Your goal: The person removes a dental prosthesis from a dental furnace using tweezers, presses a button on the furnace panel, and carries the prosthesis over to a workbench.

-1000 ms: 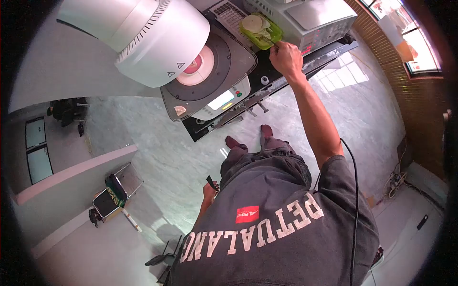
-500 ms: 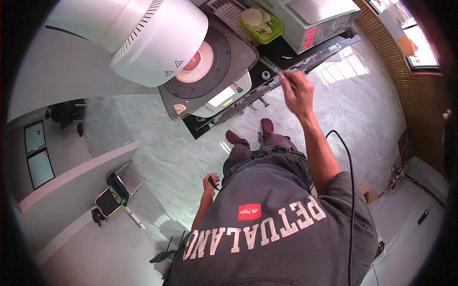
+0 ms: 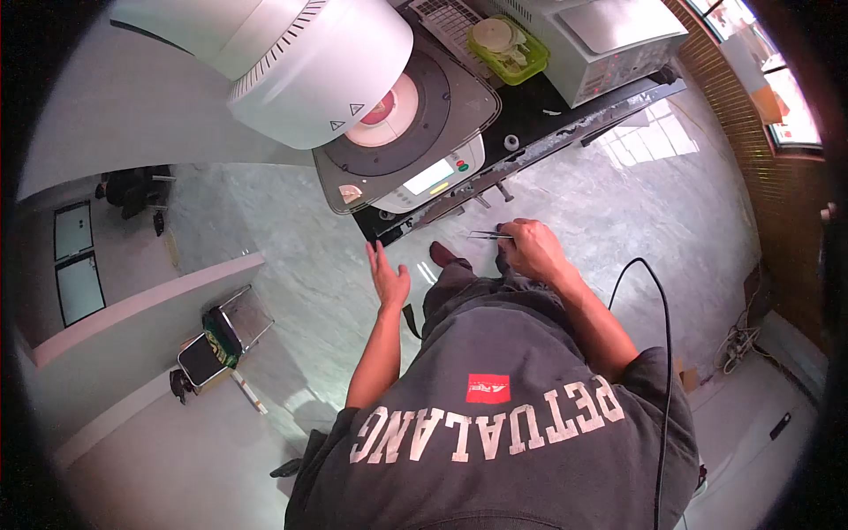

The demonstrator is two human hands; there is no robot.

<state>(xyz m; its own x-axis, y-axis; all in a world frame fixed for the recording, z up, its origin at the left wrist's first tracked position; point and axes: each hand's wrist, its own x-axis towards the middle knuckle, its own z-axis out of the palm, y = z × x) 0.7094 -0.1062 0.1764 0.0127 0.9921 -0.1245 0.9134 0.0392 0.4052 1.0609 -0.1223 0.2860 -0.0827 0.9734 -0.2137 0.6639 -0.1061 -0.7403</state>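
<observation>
Metal tweezers [image 3: 488, 235] are held in my right hand [image 3: 533, 251], their tips pointing left over the floor. My left hand [image 3: 388, 281] is raised near the table's lower left corner, fingers apart, holding nothing. Ahead stands a white machine [image 3: 331, 75] with a large rounded head over a round dark plate. Under the head a pale disc [image 3: 389, 119] with a pinkish-red centre is partly hidden. The machine's front panel has a lit screen [image 3: 428, 177]. A green basket [image 3: 530, 62] with a pale round item and small pieces stands behind, to the right.
A grey box-shaped device [image 3: 609, 53] sits at the right end of the black table [image 3: 534, 115]. A small white round item [image 3: 511, 142] lies near the table edge. A black cable [image 3: 664, 353] hangs at my right. A chair [image 3: 205, 358] stands far left.
My right hand has moved from the green basket back towards my body, with the tweezers in it. My left hand has risen from my side, its fingers spread. The view has shifted slightly.
</observation>
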